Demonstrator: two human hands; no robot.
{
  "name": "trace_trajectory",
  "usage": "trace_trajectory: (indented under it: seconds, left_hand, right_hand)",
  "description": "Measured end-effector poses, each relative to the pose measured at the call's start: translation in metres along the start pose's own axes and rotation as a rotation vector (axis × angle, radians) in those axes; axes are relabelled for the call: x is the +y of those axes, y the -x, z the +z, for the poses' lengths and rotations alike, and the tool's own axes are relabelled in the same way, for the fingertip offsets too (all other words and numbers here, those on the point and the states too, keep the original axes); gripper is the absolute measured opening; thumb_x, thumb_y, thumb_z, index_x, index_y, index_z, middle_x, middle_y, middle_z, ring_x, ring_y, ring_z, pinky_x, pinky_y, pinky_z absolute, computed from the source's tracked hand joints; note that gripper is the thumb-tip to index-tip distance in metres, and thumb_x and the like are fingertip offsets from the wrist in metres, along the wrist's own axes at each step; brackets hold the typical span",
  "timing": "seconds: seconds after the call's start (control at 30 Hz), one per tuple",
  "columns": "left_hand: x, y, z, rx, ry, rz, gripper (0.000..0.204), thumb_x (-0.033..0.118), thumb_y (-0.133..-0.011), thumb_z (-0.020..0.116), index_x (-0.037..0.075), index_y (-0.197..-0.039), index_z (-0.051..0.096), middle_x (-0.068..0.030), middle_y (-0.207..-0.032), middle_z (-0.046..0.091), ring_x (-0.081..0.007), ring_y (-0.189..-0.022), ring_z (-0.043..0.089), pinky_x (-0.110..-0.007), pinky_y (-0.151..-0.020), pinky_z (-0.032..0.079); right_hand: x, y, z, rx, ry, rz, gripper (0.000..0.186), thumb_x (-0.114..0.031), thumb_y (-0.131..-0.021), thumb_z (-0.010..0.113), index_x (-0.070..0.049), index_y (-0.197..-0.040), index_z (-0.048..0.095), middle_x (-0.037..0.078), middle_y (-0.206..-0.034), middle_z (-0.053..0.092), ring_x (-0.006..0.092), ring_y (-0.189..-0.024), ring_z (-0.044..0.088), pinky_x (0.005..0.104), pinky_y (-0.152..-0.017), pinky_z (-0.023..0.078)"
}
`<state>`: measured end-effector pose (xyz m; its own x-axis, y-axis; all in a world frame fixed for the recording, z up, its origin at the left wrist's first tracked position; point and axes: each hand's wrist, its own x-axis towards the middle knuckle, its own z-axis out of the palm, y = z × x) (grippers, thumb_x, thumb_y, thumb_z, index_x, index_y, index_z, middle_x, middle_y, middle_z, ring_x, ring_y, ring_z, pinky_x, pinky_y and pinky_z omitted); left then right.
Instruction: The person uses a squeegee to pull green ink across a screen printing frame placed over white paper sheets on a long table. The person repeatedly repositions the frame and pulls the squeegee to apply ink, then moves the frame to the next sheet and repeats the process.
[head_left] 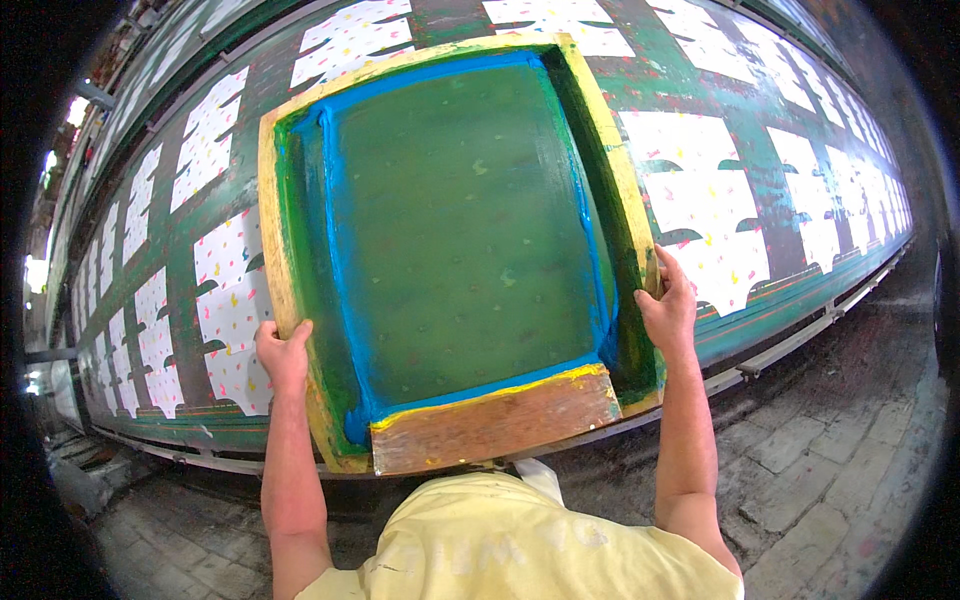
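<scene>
Between my hands is a large screen-printing frame [600, 150] with a yellowed wooden border and green mesh [460, 230]. Thick blue ink lines the inner edges of the mesh. My left hand [284, 352] grips the frame's left side, thumb on top. On the right side, my right hand [668, 305] holds the border, thumb over the edge and fingers outside. A wooden squeegee [495, 425] with yellow along its upper edge lies across the near end of the frame, touched by neither hand. The frame's underside is hidden.
A long green printing table [740, 340] runs left to right beneath the frame. Rows of white cut fabric pieces [700, 190] with small coloured specks lie on it. A rail [800, 335] follows its near edge, and a paved floor [790, 470] shows below.
</scene>
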<state>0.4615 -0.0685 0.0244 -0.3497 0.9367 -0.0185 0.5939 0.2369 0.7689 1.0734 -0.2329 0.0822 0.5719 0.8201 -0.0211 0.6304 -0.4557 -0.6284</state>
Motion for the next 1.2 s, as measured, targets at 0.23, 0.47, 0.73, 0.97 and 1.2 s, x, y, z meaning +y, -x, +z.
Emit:
trace_trajectory:
  seconds: [0.23,0.47,0.73,0.97,1.2]
  left_hand:
    - [0.005,0.003,0.004,-0.037,-0.128,0.0,0.036,0.014,-0.083,0.094,-0.003,-0.103,0.069,-0.0144,-0.104,0.07,-0.0263,-0.093,0.069,-0.041,-0.088,0.055]
    - [-0.002,0.013,-0.005,-0.074,-0.195,0.194,0.046,0.013,-0.083,0.093,-0.004,-0.12,0.072,-0.0164,-0.115,0.067,-0.0322,-0.107,0.069,-0.045,-0.096,0.055]
    - [-0.006,0.016,-0.008,-0.15,-0.064,0.163,0.059,0.019,-0.079,0.094,-0.002,-0.13,0.074,-0.0197,-0.121,0.068,-0.0384,-0.114,0.07,-0.05,-0.102,0.055]
    - [-0.013,0.016,-0.002,-0.132,-0.06,0.158,0.065,0.025,-0.078,0.096,-0.002,-0.133,0.073,-0.026,-0.129,0.07,-0.044,-0.123,0.068,-0.053,-0.11,0.054]
    - [-0.003,0.03,-0.004,-0.033,-0.14,0.192,0.064,0.029,-0.085,0.092,-0.002,-0.136,0.068,-0.0248,-0.129,0.063,-0.0465,-0.127,0.06,-0.058,-0.109,0.051]
  right_hand:
    - [-0.02,0.039,-0.005,0.192,0.155,-0.349,0.07,0.0,-0.09,0.084,-0.013,-0.156,0.064,0.022,-0.137,0.073,0.0429,-0.125,0.07,0.05,-0.11,0.057]
    - [-0.089,0.173,0.007,-0.466,-0.016,-0.89,0.041,-0.025,-0.09,0.086,-0.016,-0.13,0.08,0.013,-0.139,0.075,0.0342,-0.127,0.073,0.0515,-0.105,0.059]
    - [-0.128,0.203,0.031,-0.45,0.283,-0.944,0.054,-0.016,-0.091,0.075,-0.015,-0.145,0.073,0.013,-0.144,0.071,0.0351,-0.13,0.07,0.0536,-0.104,0.057]
    - [-0.175,0.198,0.074,-0.429,0.441,-0.9,0.045,-0.009,-0.086,0.074,-0.013,-0.132,0.076,0.013,-0.127,0.078,0.0367,-0.12,0.075,0.0506,-0.105,0.06]
    - [-0.195,0.22,0.053,-0.562,0.499,-0.775,0.057,0.005,-0.077,0.072,-0.014,-0.13,0.08,0.011,-0.12,0.078,0.0379,-0.113,0.075,0.051,-0.099,0.06]
